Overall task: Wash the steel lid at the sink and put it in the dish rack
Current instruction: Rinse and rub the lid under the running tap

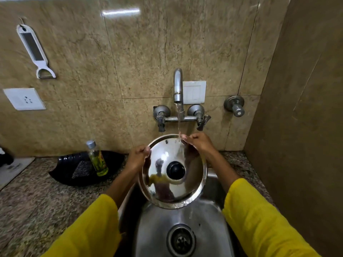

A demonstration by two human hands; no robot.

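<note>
Head view: lid [172,171] tilted over the sink [209,229], knob [175,170] toward us, under the tap [178,84] stream.
Left grip: our left hand [138,158] is clamped on the lid's left rim.
Right grip: our right hand [196,143] is clamped on the upper right rim, in the water.
Slip risk: we judge wet steel held only by its edges could slide and drop into the sink.
Splash risk: runoff may spray the desk [37,191].
Rack: not visible here.
</note>
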